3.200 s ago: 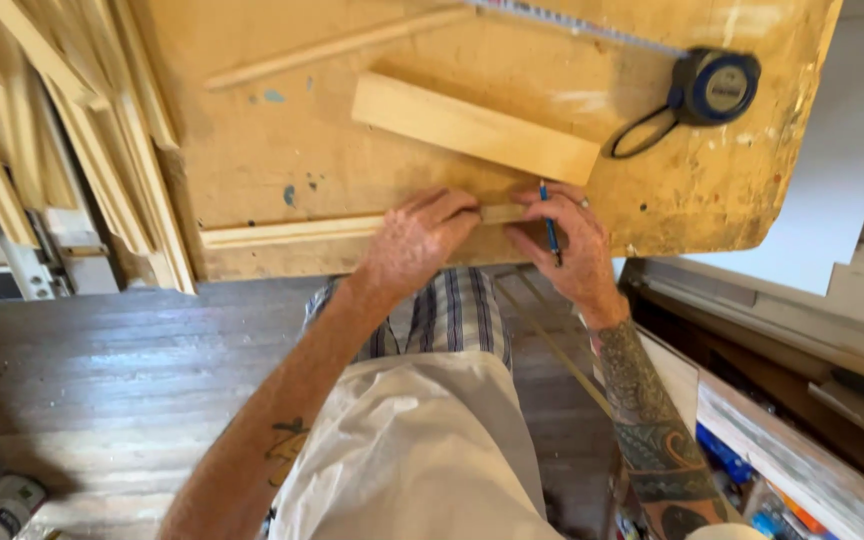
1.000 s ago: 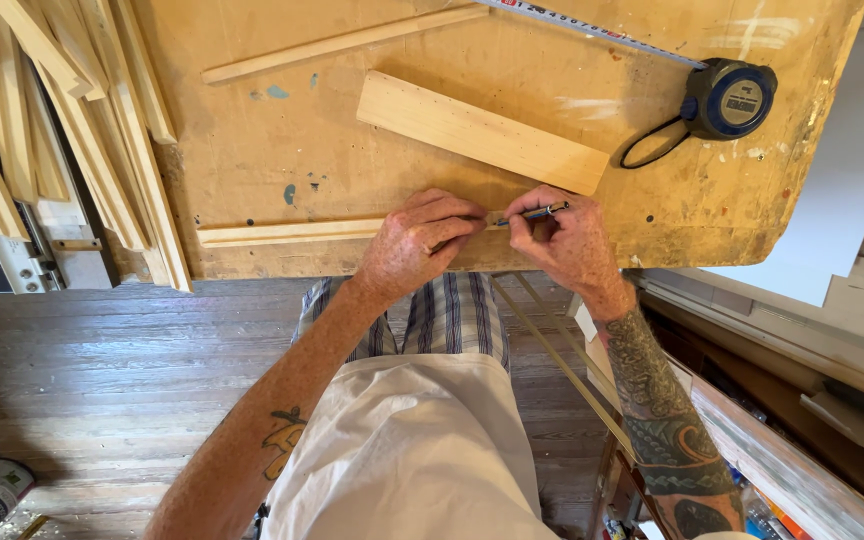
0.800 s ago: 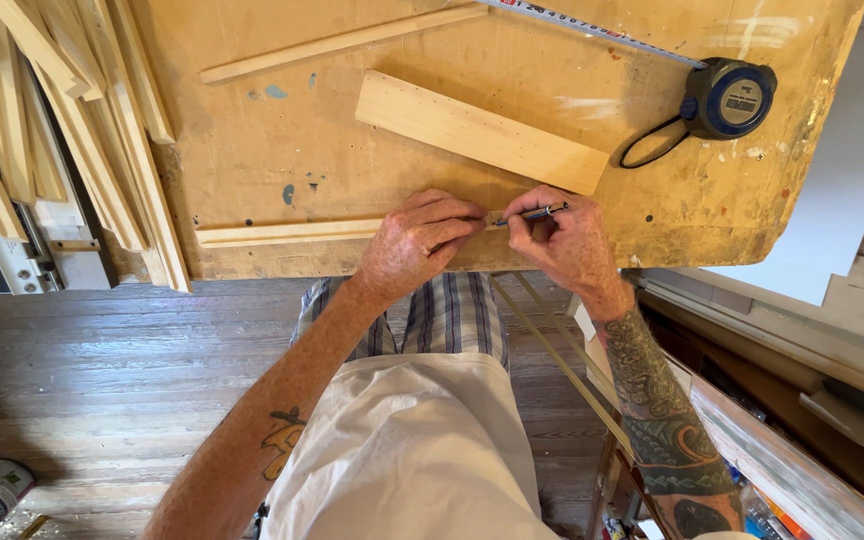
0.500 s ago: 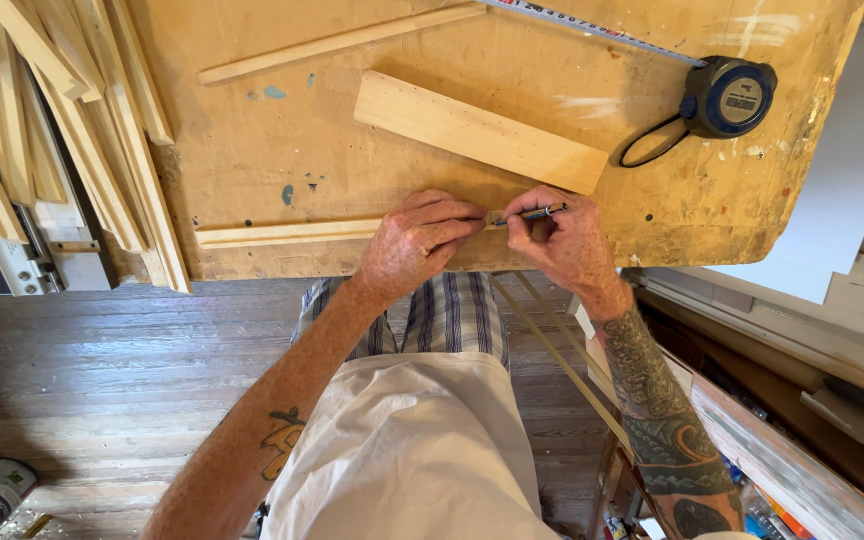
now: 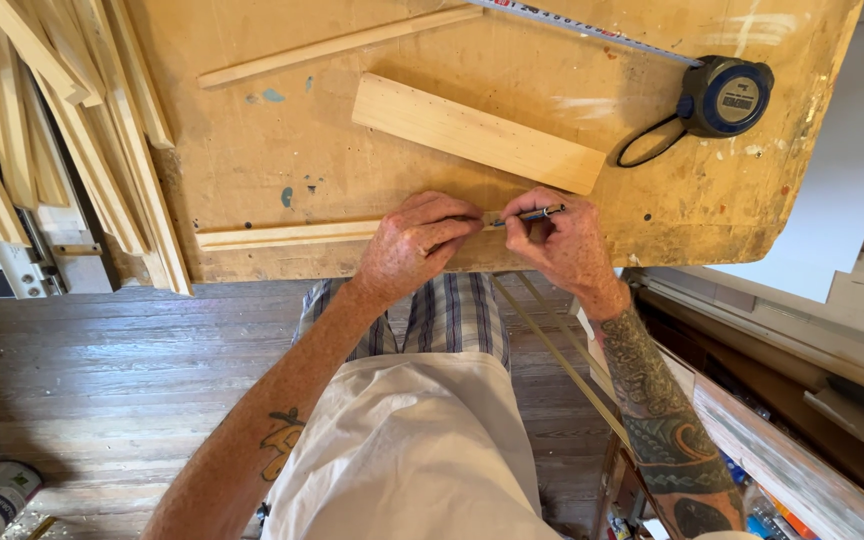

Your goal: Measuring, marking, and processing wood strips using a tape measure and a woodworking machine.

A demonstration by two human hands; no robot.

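- Lay along the near edge of the yellowed bench: a thin wood strip, flat, long and narrow, running from the left toward the two hands.
- Pressed down on that strip near its right end: left hand, fingers curled and bearing on the wood; no open spread, grip closed against the strip rather than around it.
- Pinched a pencil between thumb and fingertips: right hand, grip pressed together on the shaft, tip aimed left toward the left hand's fingers.
- Judged light and somewhat whippy over its length; stiff across the short width, likely to snap or bow if lifted by one end alone.
- Judged dry and smooth, apt to slide on the bench unless held down close to the point being marked.
- Best held flat from above, right beside the pencil tip, or picked up near the middle.
- Sat farther back, apart from both hands: a wider pale board, a second slim strip, and a blue tape measure with its blade drawn out.
- Leaned at the left of the bench: a bundle of wood strips.
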